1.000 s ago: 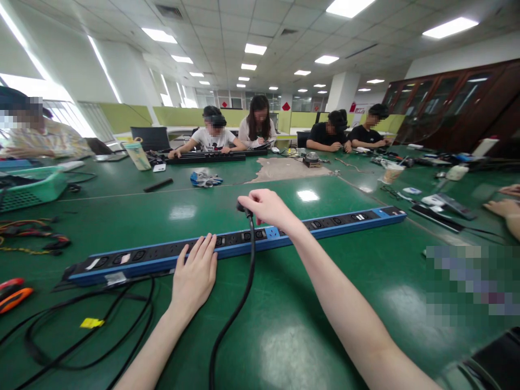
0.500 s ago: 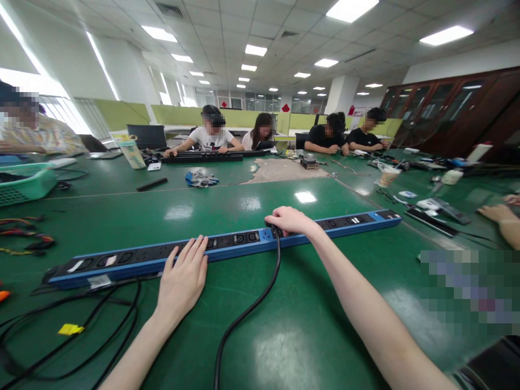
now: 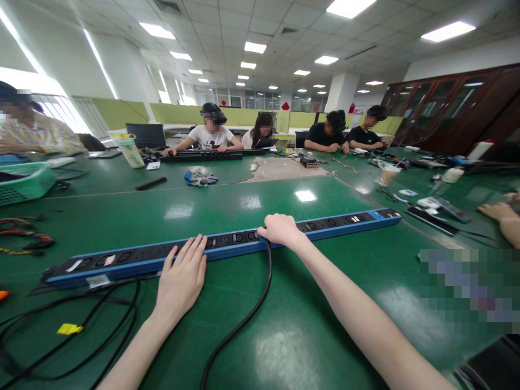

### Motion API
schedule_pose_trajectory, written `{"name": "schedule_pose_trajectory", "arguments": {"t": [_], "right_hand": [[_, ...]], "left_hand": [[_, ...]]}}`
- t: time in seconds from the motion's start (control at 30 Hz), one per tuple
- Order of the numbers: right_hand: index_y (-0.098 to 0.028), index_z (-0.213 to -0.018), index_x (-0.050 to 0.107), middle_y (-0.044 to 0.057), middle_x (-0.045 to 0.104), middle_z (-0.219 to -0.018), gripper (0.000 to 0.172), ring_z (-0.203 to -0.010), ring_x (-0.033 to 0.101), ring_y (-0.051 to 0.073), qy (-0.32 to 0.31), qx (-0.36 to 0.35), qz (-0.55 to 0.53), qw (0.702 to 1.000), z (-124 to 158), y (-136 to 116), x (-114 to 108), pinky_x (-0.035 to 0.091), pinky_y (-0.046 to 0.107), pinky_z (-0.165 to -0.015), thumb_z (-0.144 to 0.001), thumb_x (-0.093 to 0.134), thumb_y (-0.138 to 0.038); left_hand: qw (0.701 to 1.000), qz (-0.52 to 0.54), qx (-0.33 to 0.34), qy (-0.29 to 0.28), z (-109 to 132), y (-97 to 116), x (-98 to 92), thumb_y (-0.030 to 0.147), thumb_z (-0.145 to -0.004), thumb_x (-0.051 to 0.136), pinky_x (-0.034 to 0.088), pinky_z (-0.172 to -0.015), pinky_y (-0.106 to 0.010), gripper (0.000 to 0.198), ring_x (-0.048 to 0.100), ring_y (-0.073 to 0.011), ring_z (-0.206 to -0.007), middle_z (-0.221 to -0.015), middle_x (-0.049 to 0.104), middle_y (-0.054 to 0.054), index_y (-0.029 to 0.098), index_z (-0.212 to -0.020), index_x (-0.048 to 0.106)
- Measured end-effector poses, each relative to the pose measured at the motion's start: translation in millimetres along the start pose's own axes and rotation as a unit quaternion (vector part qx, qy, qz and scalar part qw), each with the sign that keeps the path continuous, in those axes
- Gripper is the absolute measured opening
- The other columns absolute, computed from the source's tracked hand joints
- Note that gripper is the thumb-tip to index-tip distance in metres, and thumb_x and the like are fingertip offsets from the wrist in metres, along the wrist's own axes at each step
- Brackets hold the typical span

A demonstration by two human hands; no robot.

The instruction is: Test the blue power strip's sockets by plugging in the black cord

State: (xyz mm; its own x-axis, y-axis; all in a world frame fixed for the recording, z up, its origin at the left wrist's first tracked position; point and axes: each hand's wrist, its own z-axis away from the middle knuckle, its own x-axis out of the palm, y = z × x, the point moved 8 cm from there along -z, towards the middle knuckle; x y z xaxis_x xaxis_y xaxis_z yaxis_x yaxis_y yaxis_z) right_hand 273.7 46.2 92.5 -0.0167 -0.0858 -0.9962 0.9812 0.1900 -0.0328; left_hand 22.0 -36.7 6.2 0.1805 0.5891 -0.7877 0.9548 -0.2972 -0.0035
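Observation:
A long blue and black power strip (image 3: 233,248) lies slantwise across the green table, its row of sockets facing up. My left hand (image 3: 182,276) rests flat on its near side, left of the middle, fingers stretched over the edge. Just right of the middle, my right hand (image 3: 280,229) is closed round a plug right over the sockets. The plug itself is mostly covered by my fingers; whether it sits in a socket I cannot tell. Its black power cord (image 3: 260,300) hangs from under the hand and curves down to the bottom edge.
Black cable loops (image 3: 122,325) with a yellow tag lie at lower left. A green basket (image 3: 30,187), blue-grey gloves (image 3: 201,177) and a black bar (image 3: 151,183) are farther back. Tools and cups crowd the right. Several people sit round the table; a co-worker's hand (image 3: 498,211) shows at right.
My right hand has shifted left along the strip with the plug, now covering the blue socket that showed before. The cord has moved left with it. My left hand stays in place.

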Motion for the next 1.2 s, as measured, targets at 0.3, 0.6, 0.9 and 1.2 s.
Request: {"name": "schedule_pose_trajectory", "arguments": {"t": [0.3,0.6,0.9,1.2], "right_hand": [[-0.014,-0.118,0.080,0.024,0.077,-0.123,0.044,-0.120,0.072,0.034,0.006,-0.004,-0.005,1.000,4,2,-3,0.054,0.042,-0.099,-0.102,0.052,-0.043],[-0.014,-0.118,0.080,0.023,0.077,-0.122,0.046,-0.120,0.072,0.034,0.021,-0.007,-0.015,1.000,2,4,1,0.053,0.042,-0.099,-0.104,0.048,-0.043],[-0.014,-0.118,0.080,0.023,0.077,-0.122,0.049,-0.117,0.074,0.033,0.037,-0.002,-0.017,0.999,-3,5,8,0.054,0.042,-0.097,-0.105,0.042,-0.042],[-0.019,-0.103,0.081,0.017,0.079,-0.116,0.051,-0.109,0.075,0.034,0.012,-0.025,-0.063,0.998,-19,19,11,0.057,0.044,-0.091,-0.100,0.047,-0.057]], "left_hand": [[1.000,0.005,-0.005,0.007,0,1,-0.9,0.028,-0.108,0.039,0.019,-0.133,-0.056,0.066,0.040,-0.0298,-0.158,-0.171,0.039,-0.008,0.028,-0.173,0.024],[1.000,0.010,-0.010,0.010,0,1,-0.1,0.028,-0.108,0.039,0.020,-0.132,-0.056,0.067,0.041,-0.0297,-0.158,-0.170,0.040,-0.008,0.028,-0.173,0.023],[1.000,0.009,-0.006,0.017,1,1,0.0,0.028,-0.108,0.040,0.020,-0.132,-0.057,0.067,0.042,-0.0308,-0.157,-0.170,0.040,-0.009,0.028,-0.173,0.024],[1.000,0.003,-0.005,0.012,0,-1,0.7,0.028,-0.108,0.039,0.021,-0.132,-0.056,0.067,0.042,-0.0300,-0.157,-0.170,0.041,-0.008,0.028,-0.173,0.023]]}}
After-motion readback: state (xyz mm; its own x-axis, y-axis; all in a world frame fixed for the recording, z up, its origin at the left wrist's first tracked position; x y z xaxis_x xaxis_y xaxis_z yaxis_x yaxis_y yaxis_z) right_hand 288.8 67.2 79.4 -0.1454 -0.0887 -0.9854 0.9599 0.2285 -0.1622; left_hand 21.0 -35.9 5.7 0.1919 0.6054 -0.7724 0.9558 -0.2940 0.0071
